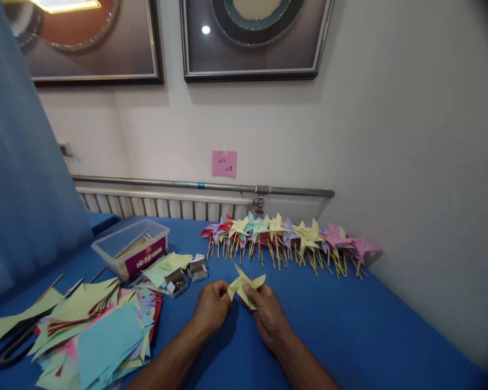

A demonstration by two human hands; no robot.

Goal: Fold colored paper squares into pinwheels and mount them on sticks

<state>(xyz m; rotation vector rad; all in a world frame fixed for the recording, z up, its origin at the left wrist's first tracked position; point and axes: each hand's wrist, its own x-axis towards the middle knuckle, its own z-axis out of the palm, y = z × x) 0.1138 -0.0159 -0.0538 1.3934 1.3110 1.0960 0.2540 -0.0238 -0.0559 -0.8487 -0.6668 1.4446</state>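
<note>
A pale yellow paper pinwheel (244,287) is held between my two hands above the blue table. My right hand (267,314) grips it from the right, thumb near its centre. My left hand (212,307) is closed at its left side, fingers pinched together at a blade's edge; whether a stick or pin sits in that pinch is hidden. Two small boxes, one box (176,283) with metal pins in it and another box (197,268), stand left of my hands.
Many-coloured finished pinwheels (276,233) on sticks lie along the back. At left are cut paper sheets (109,336), black-handled scissors (14,341) and a clear plastic tub (106,252) holding sticks. A blue curtain (28,162) hangs far left; a wall (423,216) borders the right.
</note>
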